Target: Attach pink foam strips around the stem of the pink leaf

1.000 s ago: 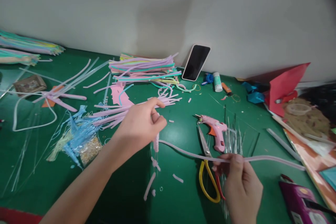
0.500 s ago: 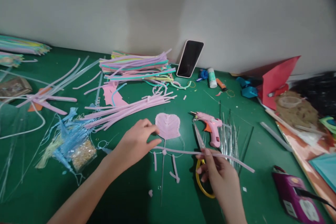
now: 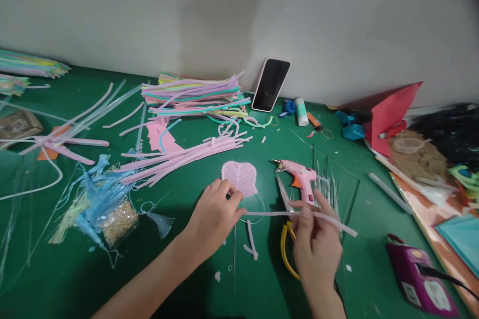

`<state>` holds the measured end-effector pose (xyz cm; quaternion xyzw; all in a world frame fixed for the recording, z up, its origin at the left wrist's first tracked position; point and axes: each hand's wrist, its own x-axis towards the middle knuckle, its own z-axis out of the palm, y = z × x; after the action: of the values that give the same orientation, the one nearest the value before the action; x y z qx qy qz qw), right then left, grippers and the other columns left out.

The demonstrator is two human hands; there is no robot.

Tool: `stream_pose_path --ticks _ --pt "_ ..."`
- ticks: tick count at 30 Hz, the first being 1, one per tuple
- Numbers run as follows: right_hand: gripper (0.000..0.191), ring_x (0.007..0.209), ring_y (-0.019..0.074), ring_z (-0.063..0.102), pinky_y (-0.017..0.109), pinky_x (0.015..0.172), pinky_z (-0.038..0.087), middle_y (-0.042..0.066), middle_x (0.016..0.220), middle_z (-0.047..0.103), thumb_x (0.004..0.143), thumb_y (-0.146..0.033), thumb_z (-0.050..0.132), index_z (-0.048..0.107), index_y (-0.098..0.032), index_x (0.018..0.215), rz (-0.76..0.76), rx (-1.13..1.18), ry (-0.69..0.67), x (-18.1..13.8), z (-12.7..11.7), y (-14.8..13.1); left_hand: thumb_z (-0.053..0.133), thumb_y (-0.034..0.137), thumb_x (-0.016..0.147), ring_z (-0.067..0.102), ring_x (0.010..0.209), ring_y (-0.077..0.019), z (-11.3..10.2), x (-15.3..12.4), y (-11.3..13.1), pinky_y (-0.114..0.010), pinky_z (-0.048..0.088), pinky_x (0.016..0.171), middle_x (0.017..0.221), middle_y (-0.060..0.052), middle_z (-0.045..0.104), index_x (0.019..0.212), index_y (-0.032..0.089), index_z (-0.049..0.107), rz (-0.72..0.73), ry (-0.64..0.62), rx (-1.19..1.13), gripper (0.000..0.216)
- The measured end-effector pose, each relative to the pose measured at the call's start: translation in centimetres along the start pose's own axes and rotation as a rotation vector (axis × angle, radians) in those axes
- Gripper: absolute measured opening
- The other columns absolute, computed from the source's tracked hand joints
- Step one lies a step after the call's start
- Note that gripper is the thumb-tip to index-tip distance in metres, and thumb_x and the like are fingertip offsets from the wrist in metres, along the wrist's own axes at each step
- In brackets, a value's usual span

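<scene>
Pinches a long pink strip (image 3: 277, 215) at two places: the left end between thumb and forefinger of the left hand (image 3: 217, 215), a spot further along between thumb and fingertips of the right hand (image 3: 316, 246), both grips pressed together on it. Holds it stretched level just above the green table (image 3: 187, 269), seemingly so that it runs straight, free end poking out rightward. Lies just in front of a pink heart-shaped piece (image 3: 239, 178), left knuckles at its lower edge. Leaves yellow-handled scissors (image 3: 283, 249) under the right hand and a pink glue gun (image 3: 301, 179) just behind, probably for easy reach. Props a phone (image 3: 271, 84), screen dark, against the wall. Shows no legible writing; label on the purple box (image 3: 419, 271) too blurred.
</scene>
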<state>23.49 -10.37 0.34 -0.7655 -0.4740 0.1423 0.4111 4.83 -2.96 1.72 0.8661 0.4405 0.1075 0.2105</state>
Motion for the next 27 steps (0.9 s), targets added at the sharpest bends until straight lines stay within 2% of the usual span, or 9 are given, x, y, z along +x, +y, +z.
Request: stream_pose_path --ticks 3,8,10,13,16,18,21,24,27 --pt "0.038 0.056 0.0138 0.056 0.026 0.053 0.045 0.008 0.088 0.067 0.095 -0.035 0.044 0.051 -0.016 0.127 -0.031 0.047 0.158 -0.3 -0.5 -0.2 0.056 0.027 0.090 0.052 0.095 -0.0248 1.1 -0.1 0.0 -0.041 0.047 0.081 0.103 -0.011 0.057 0.103 0.016 0.062 0.043 0.043 -0.054 0.018" --pt "0.031 0.066 0.0161 0.061 0.026 0.059 0.046 0.008 0.089 0.066 0.095 -0.025 0.042 0.062 -0.021 0.119 -0.276 -0.259 -0.061 -0.2 -1.0 1.2 0.057 0.039 0.089 0.045 0.119 -0.0298 3.2 -0.8 -0.4 -0.050 0.039 0.100 0.120 -0.013 0.054 0.098 0.017 0.063 0.233 0.121 -0.096 0.024" --pt "0.038 0.069 0.0167 0.062 0.026 0.059 0.047 0.009 0.095 0.064 0.096 -0.023 0.039 0.054 -0.024 0.131 -0.343 -0.302 -0.141 -0.1 -0.9 1.6 0.058 0.036 0.088 0.044 0.123 -0.0318 3.8 -0.9 -0.3 -0.055 0.034 0.104 0.123 -0.013 0.055 0.098 0.017 0.063 0.266 0.121 -0.041 0.022" --pt "0.055 0.079 0.0204 0.062 0.029 0.061 0.051 0.013 0.105 0.057 0.096 -0.024 0.037 0.025 -0.022 0.150 -0.380 -0.369 -0.213 -0.1 -0.6 1.9 0.056 0.023 0.089 0.047 0.122 -0.0323 4.5 -0.9 0.2 -0.059 0.034 0.104 0.118 -0.012 0.059 0.091 0.016 0.063 0.259 0.146 0.059 0.010" --pt "0.063 0.082 0.0213 0.063 0.031 0.061 0.052 0.016 0.109 0.054 0.096 -0.020 0.033 0.005 -0.020 0.153 -0.435 -0.409 -0.244 -0.1 -0.5 1.8 0.052 0.014 0.088 0.051 0.119 -0.0325 5.4 -0.8 0.9 -0.061 0.036 0.103 0.112 -0.010 0.063 0.084 0.015 0.062 0.247 0.200 0.130 0.011" --pt "0.061 0.080 0.0197 0.064 0.029 0.062 0.052 0.015 0.105 0.057 0.096 -0.015 0.032 0.010 -0.021 0.153 -0.526 -0.404 -0.255 0.0 -0.5 1.7 0.051 0.011 0.088 0.053 0.117 -0.0330 5.9 -0.8 1.2 -0.061 0.038 0.101 0.109 -0.011 0.064 0.081 0.014 0.061 0.233 0.247 0.172 0.013" --pt "0.052 0.072 0.0154 0.065 0.023 0.062 0.050 0.009 0.092 0.066 0.097 -0.013 0.037 0.031 -0.022 0.147 -0.637 -0.402 -0.246 0.3 -0.8 1.6 0.050 0.006 0.087 0.056 0.114 -0.0320 6.1 -0.8 1.3 -0.059 0.041 0.099 0.105 -0.011 0.066 0.078 0.013 0.061 0.235 0.299 0.223 0.016" --pt "0.029 0.057 0.0106 0.063 0.018 0.055 0.046 0.003 0.078 0.070 0.095 -0.021 0.050 0.056 -0.018 0.123 -0.609 -0.405 -0.110 0.6 -1.3 1.6 0.053 0.008 0.086 0.057 0.113 -0.0319 5.6 -0.8 1.3 -0.059 0.043 0.098 0.105 -0.013 0.066 0.081 0.012 0.061 0.229 0.272 0.230 0.010" --pt "0.013 0.045 0.0077 0.057 0.018 0.046 0.040 -0.002 0.067 0.068 0.092 -0.029 0.056 0.063 -0.019 0.096 -0.563 -0.457 -0.018 0.9 -1.9 1.4 0.061 0.022 0.085 0.055 0.114 -0.0346 5.1 -0.4 2.0 -0.063 0.042 0.096 0.111 -0.017 0.063 0.088 0.011 0.062 0.193 0.189 0.218 0.011"
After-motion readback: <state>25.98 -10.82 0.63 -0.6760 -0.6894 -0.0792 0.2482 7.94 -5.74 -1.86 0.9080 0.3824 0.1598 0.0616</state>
